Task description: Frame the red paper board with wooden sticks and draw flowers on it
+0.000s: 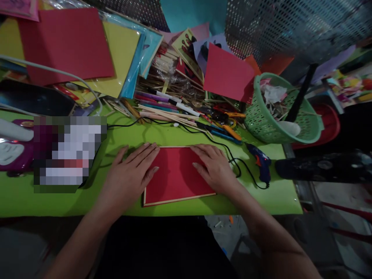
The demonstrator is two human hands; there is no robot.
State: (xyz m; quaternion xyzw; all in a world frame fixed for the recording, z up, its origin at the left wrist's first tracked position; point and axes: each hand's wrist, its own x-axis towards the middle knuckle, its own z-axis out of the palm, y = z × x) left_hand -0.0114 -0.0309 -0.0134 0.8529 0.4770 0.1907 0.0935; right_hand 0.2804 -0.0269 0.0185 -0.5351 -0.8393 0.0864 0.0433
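Observation:
A red sheet of card (177, 178) lies flat on the green tabletop, edged with thin pale wooden sticks (180, 200). My left hand (132, 172) rests over its left edge, palm down with the fingers stretched out. Over the right edge lies my right hand (213, 166), also flat, its fingers extended and the thumb on the card. Neither hand grips anything. Parts of the left and right edges are hidden under my hands. To the right, a dark blue glue gun (260, 161) lies on the table, its black cord curling beside my right hand.
Sticks (170, 115), pens and an orange-handled cutter (231, 132) lie in a pile behind the card. A green basket (261, 116) stands at the back right, near a black bottle-like object (322, 167). Coloured sheets (69, 46) fill the back left; a pixelated object (72, 155) sits at left.

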